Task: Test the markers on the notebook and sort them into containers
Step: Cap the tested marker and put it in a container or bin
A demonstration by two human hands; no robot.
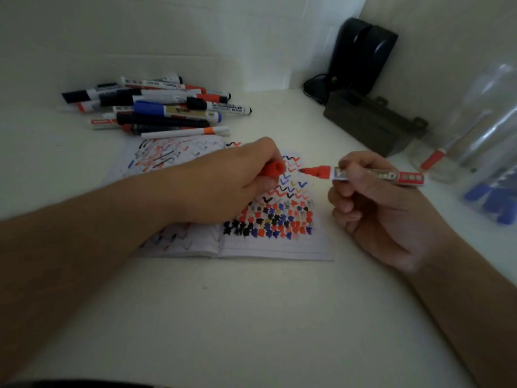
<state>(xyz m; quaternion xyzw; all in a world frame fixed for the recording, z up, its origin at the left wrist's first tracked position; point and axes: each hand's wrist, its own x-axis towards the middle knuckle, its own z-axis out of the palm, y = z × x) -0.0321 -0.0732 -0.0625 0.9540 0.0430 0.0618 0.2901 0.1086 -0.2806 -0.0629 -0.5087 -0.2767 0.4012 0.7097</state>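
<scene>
An open notebook [268,245] lies on the white table, its pages covered in red, blue and black squiggles and blots. My right hand [375,208] grips an uncapped red whiteboard marker [372,175], held level with its tip pointing left above the right page. My left hand [223,186] holds the marker's red cap [275,169], open end facing the tip, a short gap apart. A pile of several markers [156,107] lies behind the notebook at the back left. Clear containers [475,130] stand at the right, one with a red marker [432,159], another with blue markers [492,197].
A dark box [372,121] sits behind the notebook at the right, with a black speaker-like device [361,54] and its cable in the corner. White walls close the back and right side. Bare table surface [237,317] spreads in front of the notebook.
</scene>
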